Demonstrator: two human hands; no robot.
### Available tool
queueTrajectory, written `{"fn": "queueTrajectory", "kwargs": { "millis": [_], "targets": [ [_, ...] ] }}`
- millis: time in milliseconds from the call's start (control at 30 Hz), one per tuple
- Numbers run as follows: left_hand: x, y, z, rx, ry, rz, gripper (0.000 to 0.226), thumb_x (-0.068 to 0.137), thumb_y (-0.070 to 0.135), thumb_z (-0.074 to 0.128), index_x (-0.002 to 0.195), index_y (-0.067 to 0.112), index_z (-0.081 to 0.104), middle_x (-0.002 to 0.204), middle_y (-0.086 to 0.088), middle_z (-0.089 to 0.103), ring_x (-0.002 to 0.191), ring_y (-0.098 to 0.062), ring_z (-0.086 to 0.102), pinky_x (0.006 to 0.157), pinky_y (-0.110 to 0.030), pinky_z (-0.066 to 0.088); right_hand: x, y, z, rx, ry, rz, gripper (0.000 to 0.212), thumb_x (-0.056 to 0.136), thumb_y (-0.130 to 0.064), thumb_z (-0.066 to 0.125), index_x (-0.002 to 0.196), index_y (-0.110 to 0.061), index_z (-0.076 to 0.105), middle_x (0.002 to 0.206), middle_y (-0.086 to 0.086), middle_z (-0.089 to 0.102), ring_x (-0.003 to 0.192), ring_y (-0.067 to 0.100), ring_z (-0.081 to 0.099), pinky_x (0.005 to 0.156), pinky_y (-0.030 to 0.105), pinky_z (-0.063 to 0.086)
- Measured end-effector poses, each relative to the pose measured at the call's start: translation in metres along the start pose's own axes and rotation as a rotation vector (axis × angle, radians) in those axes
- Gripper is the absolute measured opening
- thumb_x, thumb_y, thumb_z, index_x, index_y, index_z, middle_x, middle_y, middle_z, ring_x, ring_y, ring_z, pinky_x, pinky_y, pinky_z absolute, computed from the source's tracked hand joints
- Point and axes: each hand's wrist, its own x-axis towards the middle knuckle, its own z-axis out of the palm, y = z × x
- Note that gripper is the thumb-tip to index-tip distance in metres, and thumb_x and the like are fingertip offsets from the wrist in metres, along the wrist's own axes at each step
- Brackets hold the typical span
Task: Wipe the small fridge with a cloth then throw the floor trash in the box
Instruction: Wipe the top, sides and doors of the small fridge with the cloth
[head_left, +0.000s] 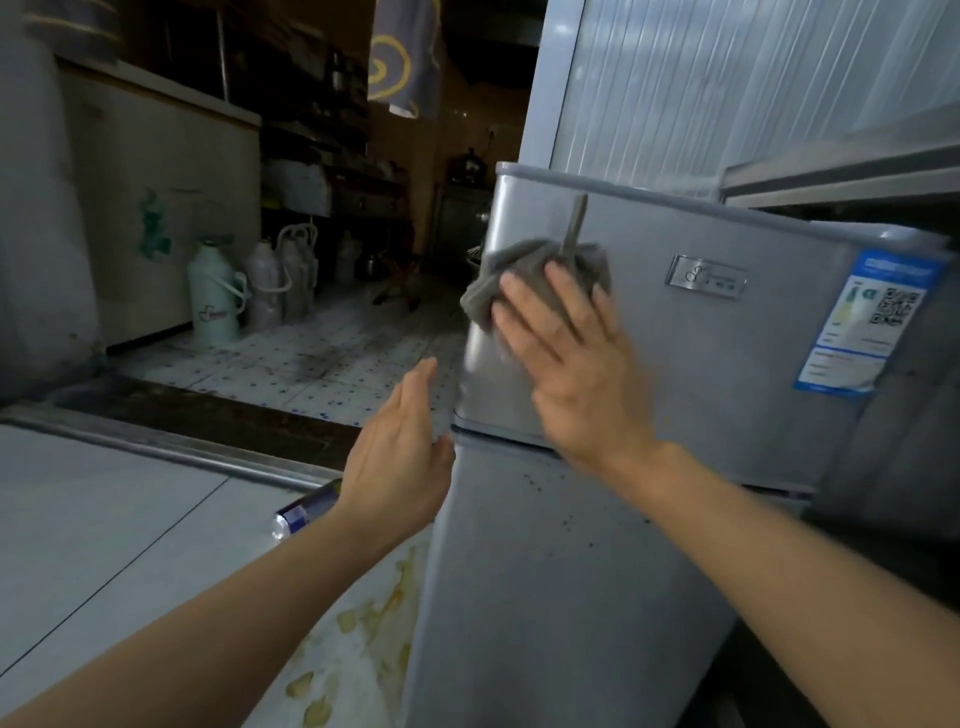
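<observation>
- Nearest the camera, two bare forearms reach forward toward the small fridge (649, 332), a silver two-door unit that fills the right half of the view.
- On the pale floor just left of the fridge's lower door lie yellowish scraps (363, 618), scattered in a loose trail along the fridge's left edge.
- A can (306, 512) with a blue and silver body lies on its side on the floor left of the fridge, partly hidden behind the left wrist.
- The left hand (400, 457) hangs released beside the fridge's left edge, about where the two doors meet, fingers straight and together, holding nothing; whether the thumb touches the fridge I cannot tell.
- The right hand (566, 358) lies flat on the fridge's upper door, fingers spread and straight, pressing the grey cloth (524, 280) against the metal near the door's upper left corner.
- The cloth is bunched under the fingertips, and a thin strip of it sticks up above the hand.
- Right of the cloth on the same door sit a small metal badge (706, 277) and, further right, a blue-bordered label (867, 322) with a square code.
- Beyond the fridge's left side, a tiled floor runs into a dim room where a pale green thermos (215, 291) and several white jugs stand against a cream cabinet (166, 208).
- Above and behind the fridge rises a ribbed pale panel (727, 78); a grey cloth with a yellow spiral (402, 54) hangs left of it.
</observation>
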Motion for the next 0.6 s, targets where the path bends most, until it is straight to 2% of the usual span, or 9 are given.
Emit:
{"fn": "queueTrajectory", "kwargs": {
  "millis": [167, 300, 367, 467, 600],
  "targets": [
    [-0.001, 0.002, 0.009, -0.023, -0.045, 0.008, 0.063, 0.090, 0.010, 0.051, 0.144, 0.019, 0.020, 0.135, -0.002, 0.051, 0.113, -0.022, 0.055, 0.092, -0.042, 0.047, -0.070, -0.031, 0.006, 0.106, -0.141, -0.089, 0.053, 0.085, -0.010, 0.041, 0.138, -0.017, 0.047, 0.147, 0.000, 0.041, 0.140, 0.025, 0.027, 0.114, 0.042, 0.019],
    [0.000, 0.011, 0.015, 0.006, -0.067, -0.023, 0.067, 0.086, 0.014, 0.061, 0.142, 0.022, 0.024, 0.131, -0.001, 0.051, 0.100, -0.024, 0.061, 0.087, -0.043, 0.051, -0.081, -0.022, -0.007, 0.060, -0.193, -0.150, 0.054, 0.085, -0.013, 0.041, 0.139, -0.018, 0.046, 0.147, -0.002, 0.040, 0.139, 0.025, 0.032, 0.112, 0.041, 0.025],
    [0.002, 0.015, 0.019, 0.065, -0.048, -0.057, 0.073, 0.080, 0.018, 0.068, 0.140, 0.019, 0.028, 0.131, -0.002, 0.049, 0.107, -0.023, 0.055, 0.088, -0.040, 0.049, -0.062, -0.010, -0.011, 0.021, -0.117, -0.048, 0.052, 0.087, -0.013, 0.045, 0.139, -0.018, 0.046, 0.148, -0.002, 0.040, 0.138, 0.024, 0.034, 0.112, 0.041, 0.025],
    [0.006, 0.019, 0.025, 0.095, 0.008, -0.129, 0.071, 0.071, 0.031, 0.077, 0.130, 0.017, 0.038, 0.123, -0.003, 0.051, 0.104, -0.022, 0.054, 0.078, -0.034, 0.045, -0.032, 0.000, -0.012, 0.009, -0.004, 0.166, 0.054, 0.088, -0.012, 0.045, 0.142, -0.017, 0.041, 0.150, -0.001, 0.037, 0.140, 0.026, 0.031, 0.113, 0.043, 0.021],
    [0.013, 0.017, 0.024, 0.070, -0.018, -0.183, 0.064, 0.066, 0.036, 0.081, 0.115, 0.018, 0.044, 0.112, -0.001, 0.056, 0.096, -0.020, 0.055, 0.077, -0.039, 0.050, -0.055, -0.001, -0.007, 0.028, -0.009, 0.206, 0.062, 0.083, -0.015, 0.047, 0.144, -0.017, 0.035, 0.151, 0.002, 0.033, 0.141, 0.028, 0.026, 0.113, 0.045, 0.023]
  ]
}}
